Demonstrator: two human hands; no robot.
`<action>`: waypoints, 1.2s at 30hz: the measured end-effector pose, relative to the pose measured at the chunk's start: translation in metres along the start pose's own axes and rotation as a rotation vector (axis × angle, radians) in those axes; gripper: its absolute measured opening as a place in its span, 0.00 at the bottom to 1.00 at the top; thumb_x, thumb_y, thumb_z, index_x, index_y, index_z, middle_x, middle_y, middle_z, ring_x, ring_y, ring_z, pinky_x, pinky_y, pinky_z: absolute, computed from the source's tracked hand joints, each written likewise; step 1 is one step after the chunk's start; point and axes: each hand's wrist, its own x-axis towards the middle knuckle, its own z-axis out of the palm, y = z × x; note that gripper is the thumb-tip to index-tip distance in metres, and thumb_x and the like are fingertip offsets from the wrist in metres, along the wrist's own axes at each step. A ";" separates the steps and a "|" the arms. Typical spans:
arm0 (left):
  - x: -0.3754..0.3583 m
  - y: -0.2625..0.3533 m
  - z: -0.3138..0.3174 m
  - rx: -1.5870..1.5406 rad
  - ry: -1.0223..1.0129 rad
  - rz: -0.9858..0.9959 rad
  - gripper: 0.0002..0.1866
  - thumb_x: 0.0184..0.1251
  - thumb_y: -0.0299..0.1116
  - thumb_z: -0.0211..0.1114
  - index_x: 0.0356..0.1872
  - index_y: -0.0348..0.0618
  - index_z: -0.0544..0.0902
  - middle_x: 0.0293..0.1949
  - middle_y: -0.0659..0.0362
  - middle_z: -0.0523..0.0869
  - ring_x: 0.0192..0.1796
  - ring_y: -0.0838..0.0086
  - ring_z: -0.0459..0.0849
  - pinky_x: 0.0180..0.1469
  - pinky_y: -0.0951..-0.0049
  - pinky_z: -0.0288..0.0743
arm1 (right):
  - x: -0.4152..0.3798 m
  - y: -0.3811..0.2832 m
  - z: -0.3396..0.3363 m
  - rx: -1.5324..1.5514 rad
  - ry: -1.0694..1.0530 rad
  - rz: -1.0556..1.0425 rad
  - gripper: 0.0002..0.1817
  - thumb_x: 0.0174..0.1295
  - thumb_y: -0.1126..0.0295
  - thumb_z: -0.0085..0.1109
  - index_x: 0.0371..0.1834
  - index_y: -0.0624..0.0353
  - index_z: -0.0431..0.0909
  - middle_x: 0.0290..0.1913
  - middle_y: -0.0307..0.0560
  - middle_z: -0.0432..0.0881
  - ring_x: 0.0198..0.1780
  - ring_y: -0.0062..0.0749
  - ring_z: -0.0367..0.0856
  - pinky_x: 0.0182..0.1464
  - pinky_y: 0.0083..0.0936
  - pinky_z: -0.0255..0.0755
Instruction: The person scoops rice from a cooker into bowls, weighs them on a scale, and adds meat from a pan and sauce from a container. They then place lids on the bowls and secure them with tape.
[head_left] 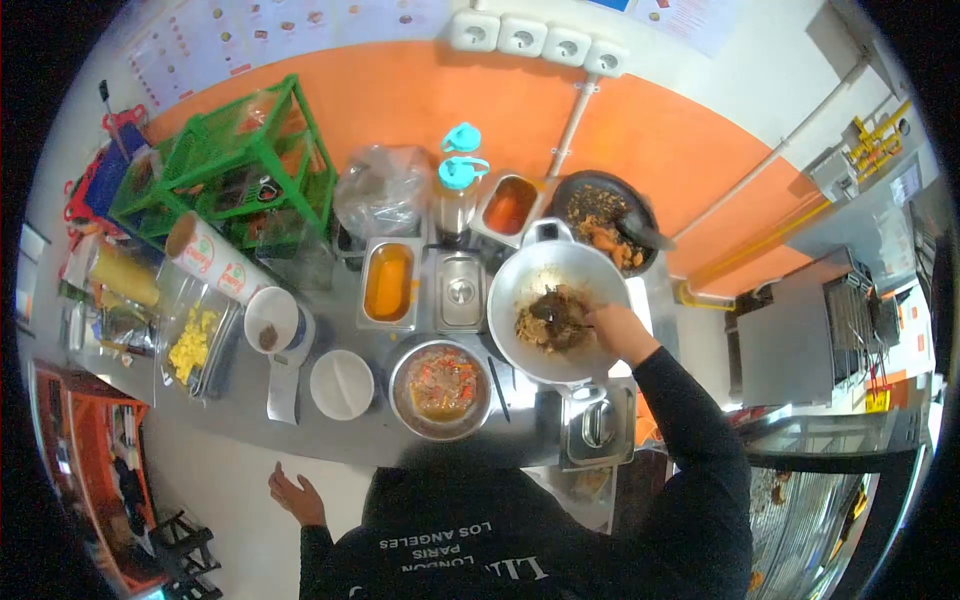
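Observation:
My right hand (620,335) reaches over the rim of a large metal wok (510,285), its fingers closed near the food. What they grip is hard to make out; a dark shape, perhaps a utensil, lies among the brown mixture (552,322) in front of them. Off the table's front edge, my left hand (297,495) hangs with fingers apart and nothing in it. Left of the wok, a steel bowl (440,390) contains chopped red and brown food in liquid. Beside that bowl is a white tub (342,385).
Behind stand a pan of orange liquid (388,285), a lidded steel pan (461,291), a red sauce pan (511,207) and a black pan (600,215) with food. A scale (287,385) bears a white cup (272,318). A green rack (230,170) is back left.

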 end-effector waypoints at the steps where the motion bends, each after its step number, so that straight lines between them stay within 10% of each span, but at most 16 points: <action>1: -0.006 -0.004 0.001 0.014 -0.003 -0.028 0.28 0.64 0.27 0.58 0.67 0.40 0.66 0.59 0.44 0.69 0.64 0.48 0.66 0.67 0.50 0.60 | -0.001 0.001 0.000 0.098 0.028 -0.035 0.17 0.46 0.79 0.56 0.40 0.55 0.86 0.30 0.56 0.83 0.37 0.53 0.83 0.41 0.43 0.78; 6: -0.036 -0.025 0.017 0.072 0.009 -0.154 0.28 0.62 0.27 0.59 0.66 0.40 0.67 0.59 0.45 0.70 0.63 0.48 0.67 0.66 0.50 0.61 | 0.004 0.007 -0.002 0.241 0.049 -0.214 0.18 0.45 0.83 0.55 0.40 0.61 0.86 0.29 0.57 0.84 0.35 0.48 0.85 0.39 0.38 0.79; 15: -0.061 -0.036 0.027 0.128 -0.021 -0.106 0.29 0.60 0.27 0.60 0.64 0.38 0.67 0.58 0.45 0.71 0.57 0.49 0.70 0.60 0.49 0.65 | 0.012 0.003 -0.023 0.979 -0.499 0.331 0.14 0.60 0.84 0.56 0.49 0.73 0.81 0.31 0.47 0.86 0.28 0.22 0.82 0.31 0.22 0.78; 18: -0.065 -0.047 0.032 0.211 -0.108 -0.147 0.29 0.60 0.29 0.61 0.64 0.38 0.67 0.57 0.45 0.71 0.57 0.49 0.70 0.61 0.50 0.65 | 0.014 0.021 -0.008 0.898 -0.509 0.255 0.15 0.57 0.84 0.57 0.49 0.70 0.82 0.34 0.51 0.87 0.31 0.29 0.84 0.36 0.25 0.78; 21: -0.076 -0.073 0.045 0.241 0.034 -0.030 0.27 0.60 0.29 0.62 0.62 0.39 0.70 0.57 0.44 0.71 0.56 0.49 0.71 0.57 0.49 0.68 | 0.002 0.024 -0.016 0.411 -0.079 -0.034 0.15 0.53 0.81 0.59 0.44 0.66 0.84 0.35 0.57 0.86 0.38 0.44 0.87 0.40 0.36 0.80; 26: -0.060 -0.040 0.016 0.449 -0.790 -0.437 0.21 0.66 0.42 0.56 0.54 0.39 0.77 0.56 0.45 0.74 0.55 0.48 0.75 0.54 0.48 0.72 | -0.006 0.001 -0.032 0.006 0.171 0.219 0.11 0.50 0.80 0.58 0.38 0.61 0.82 0.38 0.55 0.82 0.41 0.51 0.83 0.45 0.42 0.79; 30: -0.043 -0.034 0.029 0.567 -1.495 -0.001 0.26 0.71 0.52 0.48 0.47 0.38 0.82 0.50 0.44 0.82 0.54 0.50 0.80 0.57 0.51 0.74 | -0.020 0.007 -0.018 0.051 0.122 0.142 0.17 0.51 0.82 0.51 0.42 0.55 0.82 0.37 0.55 0.79 0.42 0.54 0.81 0.46 0.42 0.77; 32: -0.026 -0.015 0.001 0.035 -1.450 0.495 0.24 0.76 0.48 0.46 0.50 0.40 0.82 0.47 0.43 0.85 0.51 0.51 0.83 0.58 0.54 0.74 | -0.025 0.021 -0.015 0.074 0.082 0.132 0.14 0.53 0.81 0.50 0.39 0.57 0.81 0.39 0.54 0.78 0.42 0.54 0.81 0.45 0.43 0.77; 36: 0.018 0.288 -0.139 -0.165 -1.412 0.804 0.17 0.74 0.43 0.53 0.49 0.41 0.80 0.44 0.48 0.84 0.49 0.52 0.82 0.52 0.54 0.75 | -0.017 0.035 -0.023 -0.017 0.068 0.107 0.13 0.52 0.79 0.52 0.40 0.57 0.82 0.40 0.53 0.80 0.43 0.52 0.82 0.44 0.43 0.78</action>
